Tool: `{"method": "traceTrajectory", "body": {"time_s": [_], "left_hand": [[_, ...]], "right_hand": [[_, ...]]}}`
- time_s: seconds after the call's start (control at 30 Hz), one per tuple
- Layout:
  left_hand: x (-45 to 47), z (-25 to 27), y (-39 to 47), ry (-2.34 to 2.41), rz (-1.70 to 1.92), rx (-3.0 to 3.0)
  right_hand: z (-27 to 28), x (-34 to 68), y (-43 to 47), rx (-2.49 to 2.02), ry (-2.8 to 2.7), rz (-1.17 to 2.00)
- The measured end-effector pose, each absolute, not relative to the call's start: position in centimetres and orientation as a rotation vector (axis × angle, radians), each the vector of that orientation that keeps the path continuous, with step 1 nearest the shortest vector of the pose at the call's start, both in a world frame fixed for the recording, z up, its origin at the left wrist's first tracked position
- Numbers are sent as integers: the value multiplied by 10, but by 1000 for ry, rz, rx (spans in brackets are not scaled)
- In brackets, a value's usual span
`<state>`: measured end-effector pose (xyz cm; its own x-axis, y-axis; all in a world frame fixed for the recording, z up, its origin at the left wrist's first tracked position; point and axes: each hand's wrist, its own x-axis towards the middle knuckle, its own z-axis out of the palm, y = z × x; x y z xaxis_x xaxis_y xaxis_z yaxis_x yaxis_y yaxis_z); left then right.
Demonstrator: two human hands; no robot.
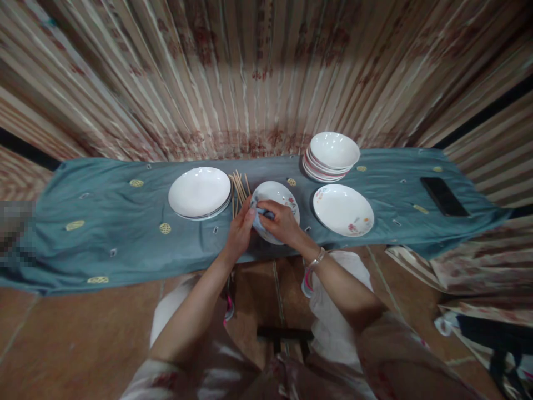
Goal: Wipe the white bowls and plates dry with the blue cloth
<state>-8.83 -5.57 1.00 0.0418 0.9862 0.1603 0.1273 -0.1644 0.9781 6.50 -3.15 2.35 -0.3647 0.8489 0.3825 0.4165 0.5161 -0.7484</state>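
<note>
Pleated curtains (266,83) hang behind a wrinkled teal tablecloth (133,222) — white dishes (272,190) atop.

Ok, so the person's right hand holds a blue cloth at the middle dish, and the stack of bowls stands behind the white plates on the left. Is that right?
Not quite: the head view shows the stack of bowls behind the floral plate on the right. The right hand does hold a blue cloth at the middle dish.

Soft-looking, matt cloth (258,223) bunches in the right fingers (270,206), over a glossy, ceramic-looking dish (275,192). Matt wooden sticks (239,189) lie just beyond the left fingers (250,216), on creased fabric (195,241).
</note>
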Motion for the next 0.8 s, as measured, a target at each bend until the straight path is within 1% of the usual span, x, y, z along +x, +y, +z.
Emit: {"method": "traceTrajectory", "body": {"time_s": [0.2, 0.5, 0.8], "left_hand": [[-89, 4, -54, 1208, 1236, 1474], [-86, 8, -56, 1195, 1228, 1390], [-87, 8, -57, 1230, 1171, 1281]], "right_hand": [[11, 63, -19, -1065, -2034, 500], [7, 65, -11, -1276, -2163, 285], [0, 84, -8, -1440, -2234, 142]]}}
